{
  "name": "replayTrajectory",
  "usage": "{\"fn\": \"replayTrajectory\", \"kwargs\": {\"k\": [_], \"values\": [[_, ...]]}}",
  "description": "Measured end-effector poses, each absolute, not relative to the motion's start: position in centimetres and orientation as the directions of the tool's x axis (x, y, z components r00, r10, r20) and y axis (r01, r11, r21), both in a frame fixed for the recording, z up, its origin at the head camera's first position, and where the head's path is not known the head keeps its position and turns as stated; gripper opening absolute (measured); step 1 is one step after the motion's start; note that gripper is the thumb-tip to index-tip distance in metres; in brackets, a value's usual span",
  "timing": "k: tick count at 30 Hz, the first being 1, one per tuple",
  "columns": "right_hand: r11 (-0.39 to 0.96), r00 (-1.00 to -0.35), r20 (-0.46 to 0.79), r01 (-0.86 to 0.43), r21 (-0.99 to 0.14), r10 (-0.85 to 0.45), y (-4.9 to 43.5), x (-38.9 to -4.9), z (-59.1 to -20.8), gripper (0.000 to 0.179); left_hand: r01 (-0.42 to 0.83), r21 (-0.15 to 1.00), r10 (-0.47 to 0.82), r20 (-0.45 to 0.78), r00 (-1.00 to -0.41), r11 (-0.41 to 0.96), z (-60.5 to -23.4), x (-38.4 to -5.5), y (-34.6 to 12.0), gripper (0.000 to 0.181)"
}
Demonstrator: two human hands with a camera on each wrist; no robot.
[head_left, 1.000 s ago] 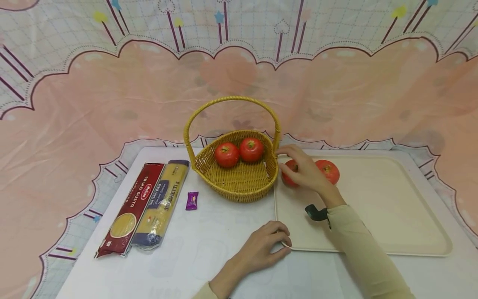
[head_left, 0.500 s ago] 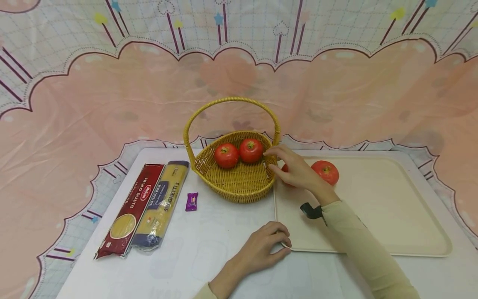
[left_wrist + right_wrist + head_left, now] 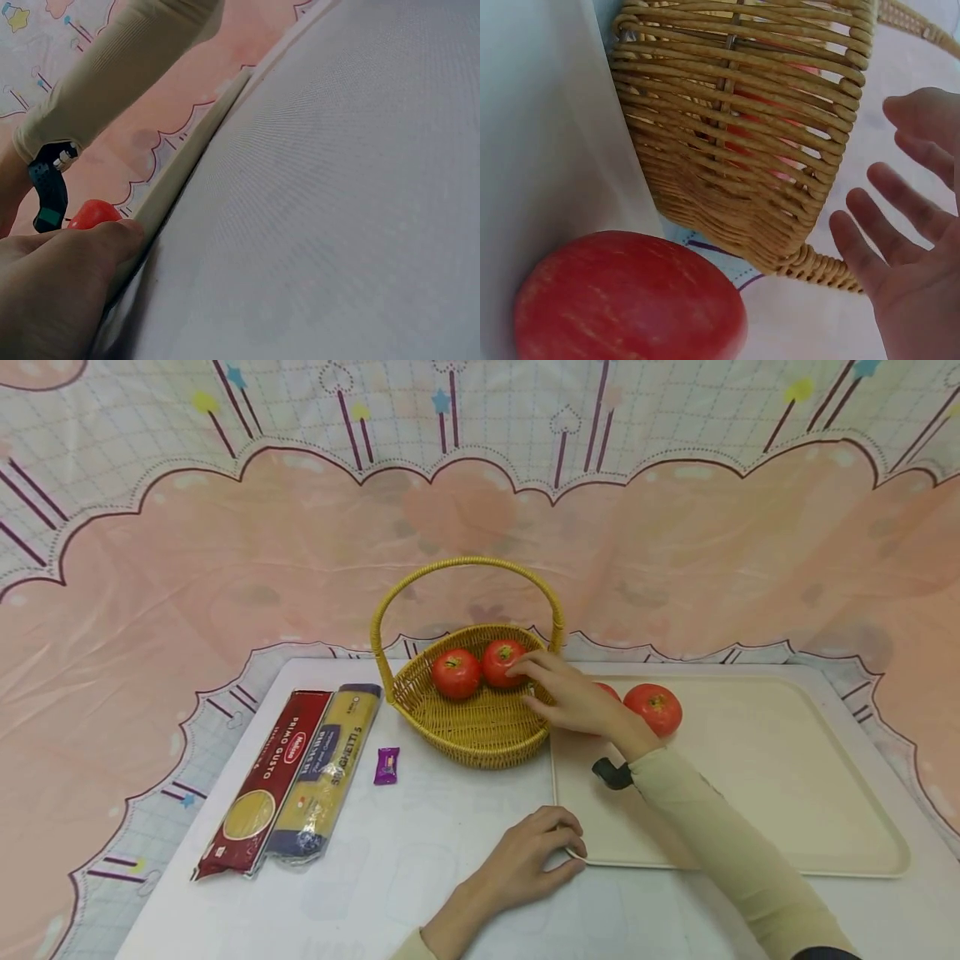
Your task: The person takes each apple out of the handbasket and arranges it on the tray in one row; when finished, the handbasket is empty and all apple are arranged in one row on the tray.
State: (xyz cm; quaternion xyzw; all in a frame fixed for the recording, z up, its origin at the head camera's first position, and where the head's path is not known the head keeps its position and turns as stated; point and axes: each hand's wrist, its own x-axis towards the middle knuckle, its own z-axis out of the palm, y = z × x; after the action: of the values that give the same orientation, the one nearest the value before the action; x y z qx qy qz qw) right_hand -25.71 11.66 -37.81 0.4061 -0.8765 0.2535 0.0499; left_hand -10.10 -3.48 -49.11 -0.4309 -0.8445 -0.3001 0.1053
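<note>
My right hand (image 3: pixel 566 695) reaches over the right rim of a yellow wicker basket (image 3: pixel 480 752), fingers spread and slightly bent. Its fingertips are at the right one of two red tomatoes in the basket, this tomato (image 3: pixel 501 662); I cannot tell if they touch. The right wrist view shows the hand (image 3: pixel 915 217) beside the woven wall (image 3: pixel 742 135), with no object in its grasp. My left hand (image 3: pixel 525 857) holds the near left corner of a cream tray (image 3: pixel 750 777), thumb and fingers on either side of the rim. Its thumb (image 3: pixel 124 236) lies along that rim in the left wrist view.
Another tomato (image 3: pixel 457 673) sits in the basket. On the tray are a tomato (image 3: pixel 654 708) and one partly hidden behind the right hand (image 3: pixel 606 691). Two spaghetti packs, red (image 3: pixel 266 777) and yellow (image 3: pixel 330 768), lie at left, near a purple wrapped sweet (image 3: pixel 386 766).
My right hand has moved left from above the tray's tomato to over the basket's rim, its fingertips now at the right tomato inside. The left hand has stayed at the tray corner.
</note>
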Motion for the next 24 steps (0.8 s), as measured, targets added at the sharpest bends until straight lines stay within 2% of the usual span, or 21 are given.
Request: {"fn": "replayTrajectory", "kwargs": {"k": [10, 17, 24], "values": [[0.568, -0.645, 0.219, -0.756, -0.326, -0.732, 9.8, -26.6, -37.8, 0.038, 0.769, 0.459, 0.654, 0.42, -0.629, 0.446, -49.1, -10.1, -3.5, 0.005], [0.624, -0.675, 0.177, -0.734, -0.268, -0.717, 9.0, -27.4, -38.0, 0.04, 0.778, 0.439, 0.658, 0.426, -0.621, 0.45, -49.1, -10.0, -3.4, 0.005], [0.631, -0.67, 0.165, -0.739, -0.234, -0.724, 8.0, -28.7, -38.3, 0.036, 0.77, 0.456, 0.659, 0.415, -0.627, 0.446, -49.1, -10.1, -3.4, 0.004]]}}
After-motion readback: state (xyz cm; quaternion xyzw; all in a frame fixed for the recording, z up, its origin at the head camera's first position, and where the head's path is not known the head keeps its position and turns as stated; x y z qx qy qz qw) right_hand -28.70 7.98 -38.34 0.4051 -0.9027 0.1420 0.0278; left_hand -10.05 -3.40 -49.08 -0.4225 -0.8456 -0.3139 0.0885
